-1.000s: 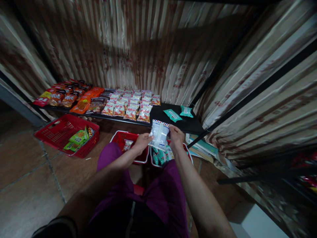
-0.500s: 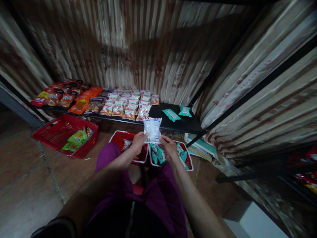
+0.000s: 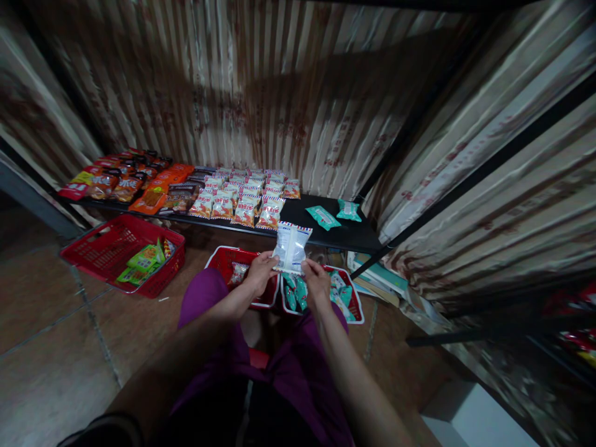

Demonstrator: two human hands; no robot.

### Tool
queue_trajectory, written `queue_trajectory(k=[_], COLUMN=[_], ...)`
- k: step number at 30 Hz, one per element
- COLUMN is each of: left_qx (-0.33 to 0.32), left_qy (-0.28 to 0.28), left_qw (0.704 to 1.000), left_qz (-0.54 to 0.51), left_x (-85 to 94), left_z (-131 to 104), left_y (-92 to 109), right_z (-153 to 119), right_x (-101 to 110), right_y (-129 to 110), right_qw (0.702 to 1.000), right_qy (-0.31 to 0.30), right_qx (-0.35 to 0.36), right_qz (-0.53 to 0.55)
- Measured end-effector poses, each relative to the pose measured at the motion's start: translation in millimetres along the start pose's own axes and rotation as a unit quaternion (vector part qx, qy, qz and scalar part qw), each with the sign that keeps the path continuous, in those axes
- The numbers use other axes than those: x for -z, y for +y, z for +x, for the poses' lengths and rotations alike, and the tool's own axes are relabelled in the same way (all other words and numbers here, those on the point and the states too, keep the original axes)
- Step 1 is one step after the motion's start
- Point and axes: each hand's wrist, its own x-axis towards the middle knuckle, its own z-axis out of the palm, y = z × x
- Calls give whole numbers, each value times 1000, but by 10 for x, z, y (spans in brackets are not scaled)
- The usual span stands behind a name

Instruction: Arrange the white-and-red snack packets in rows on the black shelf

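Between my two hands is a white snack packet point(image 3: 292, 247), its printed text side facing up and its striped edge pointing away from me. My left hand point(image 3: 262, 271) pinches its lower left corner, and my right hand point(image 3: 316, 279) pinches the lower right one. Below it stand a red basket point(image 3: 222, 256) with a few packets and another red basket point(image 3: 358, 304) with several teal packets point(image 3: 342, 292). Just beyond, rows of white-and-orange packets point(image 3: 246, 208) lie on the black shelf point(image 3: 335, 239), with two teal packets point(image 3: 323, 217) to their right.
Orange and red snack bags point(image 3: 158, 189) fill the shelf's left end. A larger red basket point(image 3: 100, 248) with green packets point(image 3: 144, 261) sits on the floor at left. Black shelf posts, a curtain point(image 3: 298, 93) and stacked papers point(image 3: 379, 273) are behind and right.
The white packet has shifted slightly to the right and tilted a little. Both my hands still hold its lower corners, and my right hand has turned slightly.
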Motion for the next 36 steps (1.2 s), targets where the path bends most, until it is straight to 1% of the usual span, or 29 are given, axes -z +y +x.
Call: queue_trajectory(k=[2, 3, 4, 6, 8, 10, 12, 15, 18, 20, 21, 24, 25, 26, 27, 28, 30, 34, 36], left_qx=[-2, -2, -2, -1, 0, 5, 11, 12, 5, 3, 1, -15, -21, -26, -32, -37, -45, -53, -58], left_qy=[14, 16, 15, 9, 1, -12, -24, -53, -93, -102, -103, -104, -105, -106, -105, -105, -103, -88, -79], left_qw=[1000, 1000, 999, 999, 999, 999, 999, 998, 996, 995, 995, 994, 994, 994, 994, 994, 994, 994, 995], left_qz=[16, 23, 29, 40, 49, 50, 42, 22, 4, -2, -3, -8, -10, -10, -9, -6, 2, 23, 32], left_x=[13, 20, 28, 48, 73, 97, 110, 93, 50, 25, 15, -6, -12, -19, -26, -35, -54, -99, -119], left_z=[11, 18, 24, 30, 25, 7, -25, -87, -146, -172, -180, -188, -187, -187, -186, -186, -189, -198, -202], left_y=[-33, -45, -55, -73, -92, -112, -127, -126, -106, -96, -96, -113, -122, -131, -137, -142, -142, -127, -122], right_z=[-10, -15, -19, -14, 7, 39, 71, 111, 142, 158, 164, 177, 180, 183, 187, 191, 201, 199, 175], right_x=[-11, -25, -45, -92, -139, -173, -192, -190, -161, -137, -126, -98, -90, -84, -79, -75, -72, -86, -95], right_y=[-32, -58, -89, -149, -189, -198, -175, -100, -30, -12, -12, -36, -45, -51, -54, -54, -47, -47, -60], right_qw=[997, 995, 994, 995, 998, 999, 999, 998, 992, 978, 965, 906, 885, 868, 858, 854, 862, 906, 922], right_qy=[-25, -34, -42, -49, -41, -29, -23, -14, -2, 4, 8, 30, 38, 45, 49, 49, 40, 14, 7], right_qx=[66, 85, 90, 68, 35, 19, 28, 66, 101, 147, 185, 320, 354, 376, 388, 391, 382, 334, 309], right_qz=[-36, -45, -50, -45, -27, -14, -9, -19, -82, -150, -185, -276, -300, -320, -334, -341, -331, -260, -231])
